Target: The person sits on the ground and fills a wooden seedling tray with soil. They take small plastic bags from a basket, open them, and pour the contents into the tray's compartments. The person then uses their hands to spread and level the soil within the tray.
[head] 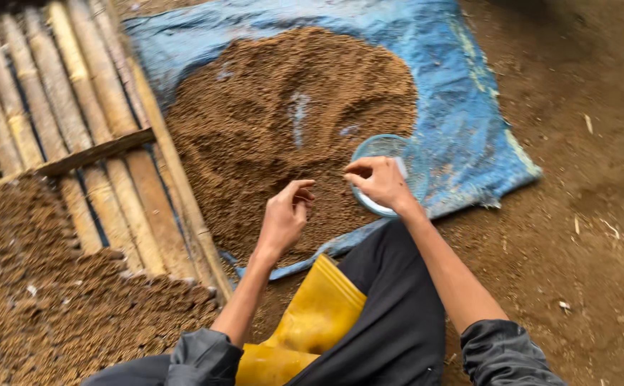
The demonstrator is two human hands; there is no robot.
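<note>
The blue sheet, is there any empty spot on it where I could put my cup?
Yes. The blue sheet lies bare along its right edge, between the brown pile and the dirt ground, above the clear bowl. The middle is crowded with the pile and both hands.

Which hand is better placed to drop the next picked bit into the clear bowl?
Probably the right hand: it hovers at the clear bowl, fingers pinched. The left hand sits farther off, over the brown grain pile on the blue tarp.
</note>
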